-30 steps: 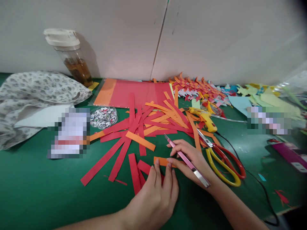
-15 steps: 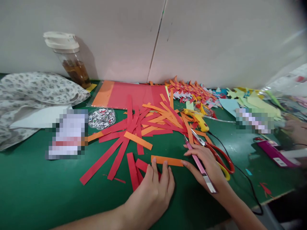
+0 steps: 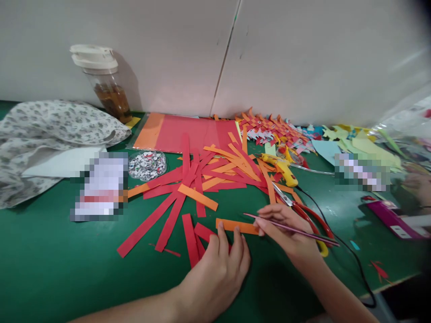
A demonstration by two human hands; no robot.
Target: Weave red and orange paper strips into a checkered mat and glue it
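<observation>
An orange paper strip (image 3: 230,225) lies crosswise on the green table. My left hand (image 3: 220,269) holds it down with bent fingertips, and several red paper strips (image 3: 191,240) lie beside and partly under that hand. My right hand (image 3: 289,233) is closed around slim pink tweezers (image 3: 286,226), their pointed tip aimed left above the strip. The thumb and fingers of this hand are at the strip's right end and hide it. Just beyond is a loose pile of red and orange strips (image 3: 195,179). Red-handled scissors (image 3: 311,217) lie partly behind my right hand.
A yellow glue gun (image 3: 284,172) with a black cord lies right of the pile. Googly eyes in a clear dish (image 3: 147,165), a drink bottle (image 3: 109,89) and patterned cloth (image 3: 57,125) are on the left. Woven paper pieces (image 3: 269,128) line the wall. Another person's hand (image 3: 417,181) is far right.
My right hand has turned the tweezers from steep to nearly level and moved its fingers onto the strip's right end. My left hand stays on the strip. The view has shifted slightly.
</observation>
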